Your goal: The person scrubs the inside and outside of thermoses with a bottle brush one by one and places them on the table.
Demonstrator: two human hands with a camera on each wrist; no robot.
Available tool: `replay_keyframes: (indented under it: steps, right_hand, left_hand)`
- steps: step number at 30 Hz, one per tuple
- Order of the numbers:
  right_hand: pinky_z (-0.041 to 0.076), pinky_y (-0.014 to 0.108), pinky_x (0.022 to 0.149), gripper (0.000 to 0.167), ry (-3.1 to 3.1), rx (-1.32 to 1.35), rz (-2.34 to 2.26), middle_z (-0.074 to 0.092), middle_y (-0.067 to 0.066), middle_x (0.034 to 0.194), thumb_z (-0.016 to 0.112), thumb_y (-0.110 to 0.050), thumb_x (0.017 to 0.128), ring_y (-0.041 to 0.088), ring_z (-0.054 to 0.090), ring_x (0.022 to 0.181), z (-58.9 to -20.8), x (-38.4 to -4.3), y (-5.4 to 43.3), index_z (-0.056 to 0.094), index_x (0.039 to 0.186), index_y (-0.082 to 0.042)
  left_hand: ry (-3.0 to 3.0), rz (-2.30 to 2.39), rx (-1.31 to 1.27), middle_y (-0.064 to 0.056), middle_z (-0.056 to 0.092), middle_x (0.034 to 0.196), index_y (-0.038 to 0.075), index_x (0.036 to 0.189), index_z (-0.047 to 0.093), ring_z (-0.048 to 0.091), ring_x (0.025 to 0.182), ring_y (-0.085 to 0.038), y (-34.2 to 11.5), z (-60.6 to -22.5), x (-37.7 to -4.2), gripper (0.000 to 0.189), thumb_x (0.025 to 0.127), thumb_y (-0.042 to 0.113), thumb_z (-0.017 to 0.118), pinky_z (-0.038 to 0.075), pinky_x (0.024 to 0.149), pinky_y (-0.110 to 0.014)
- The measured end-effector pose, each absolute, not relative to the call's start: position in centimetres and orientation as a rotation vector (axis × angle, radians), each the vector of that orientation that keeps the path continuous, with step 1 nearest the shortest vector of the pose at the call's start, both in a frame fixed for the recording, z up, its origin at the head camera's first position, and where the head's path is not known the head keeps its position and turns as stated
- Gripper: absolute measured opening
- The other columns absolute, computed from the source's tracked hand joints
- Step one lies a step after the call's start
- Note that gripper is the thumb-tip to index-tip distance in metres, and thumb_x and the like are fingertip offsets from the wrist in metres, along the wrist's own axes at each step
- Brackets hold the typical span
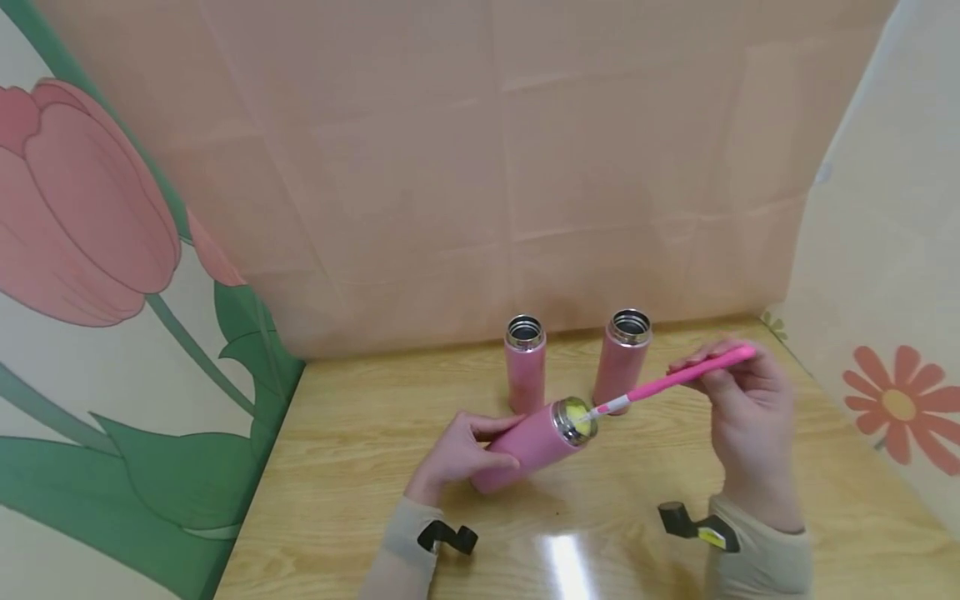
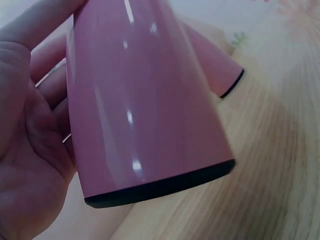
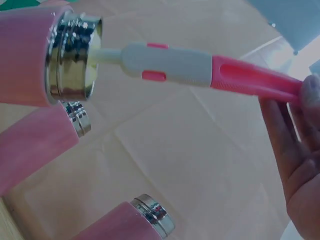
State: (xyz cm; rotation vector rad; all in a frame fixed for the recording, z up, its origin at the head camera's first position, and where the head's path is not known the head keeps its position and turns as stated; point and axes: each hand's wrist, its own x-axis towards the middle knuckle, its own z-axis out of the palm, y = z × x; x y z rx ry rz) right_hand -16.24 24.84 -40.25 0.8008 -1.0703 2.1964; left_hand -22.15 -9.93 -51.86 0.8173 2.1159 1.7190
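A pink vacuum flask [image 1: 528,450] with a steel neck lies tilted, its mouth up toward the right. My left hand [image 1: 461,454] grips it round the body; its dark base [image 2: 160,185] shows in the left wrist view. By the far end of its pink handle, my right hand [image 1: 738,400] pinches a bottle brush [image 1: 675,379]. The brush's white shaft [image 3: 170,65] points into the flask's mouth, where a yellowish sponge head [image 1: 576,415] fills the opening. Most of that head is hidden inside the neck.
Two more pink flasks stand upright behind, lids off: one to the left [image 1: 527,371], one to the right [image 1: 621,358]. They are on a wood-grain table [image 1: 360,467]. A peach cloth [image 1: 480,167] hangs at the table's back edge, with flower-printed panels on both sides.
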Motion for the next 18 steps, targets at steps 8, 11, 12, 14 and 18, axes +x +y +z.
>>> replay_keyframes:
  steps: [8, 11, 12, 14, 18]
  right_hand:
    - [0.062, 0.044, 0.095, 0.004, -0.751, 1.161, 2.261, 0.069, 0.033, 0.096, 0.053, 0.024, 0.099, 0.042, 0.074, 0.093, -39.68, -16.71, 24.64, 0.05, 0.098, 0.026]
    - [0.062, 0.044, 0.094, 0.007, -0.667, 1.256, 2.263, 0.07, 0.034, 0.096, 0.057, 0.022, 0.098, 0.043, 0.075, 0.094, -39.45, -16.98, 24.4, 0.05, 0.096, 0.025]
    - [0.062, 0.045, 0.094, 0.007, -0.646, 1.283, 2.26, 0.071, 0.034, 0.097, 0.058, 0.022, 0.098, 0.044, 0.075, 0.095, -39.41, -17.06, 24.31, 0.051, 0.096, 0.024]
    - [0.062, 0.045, 0.094, 0.008, -0.625, 1.32, 2.254, 0.071, 0.035, 0.097, 0.059, 0.021, 0.097, 0.045, 0.075, 0.095, -39.42, -17.2, 24.22, 0.051, 0.096, 0.024]
    - [0.063, 0.045, 0.093, 0.013, -0.676, 1.238, 2.227, 0.07, 0.036, 0.096, 0.063, 0.02, 0.096, 0.044, 0.075, 0.093, -39.46, -17.16, 24.27, 0.051, 0.098, 0.027]
  left_hand:
    - [2.027, 1.692, 0.924, -0.001, 0.073, 0.134, 0.009, 0.139, 0.071, 0.072, 0.118, -0.018, -10.68, -51.75, -22.44, 0.057, 0.085, 0.008, 0.09, 0.057, 0.1, -0.032]
    - [2.019, 1.684, 0.934, 0.0, 0.073, 0.134, 0.01, 0.14, 0.071, 0.071, 0.119, -0.019, -10.87, -51.74, -22.54, 0.059, 0.085, 0.009, 0.091, 0.056, 0.101, -0.031]
    - [2.025, 1.682, 0.938, -0.001, 0.073, 0.134, 0.01, 0.14, 0.071, 0.071, 0.119, -0.019, -10.93, -51.72, -22.56, 0.059, 0.084, 0.009, 0.091, 0.056, 0.101, -0.031]
    - [2.046, 1.681, 0.93, -0.001, 0.073, 0.133, 0.01, 0.139, 0.072, 0.072, 0.118, -0.019, -11.0, -51.76, -22.59, 0.059, 0.083, 0.01, 0.092, 0.056, 0.101, -0.032]
    - [2.094, 1.711, 0.858, 0.001, 0.075, 0.131, 0.016, 0.137, 0.074, 0.071, 0.117, -0.02, -10.97, -51.61, -22.48, 0.061, 0.08, 0.012, 0.095, 0.057, 0.101, -0.036]
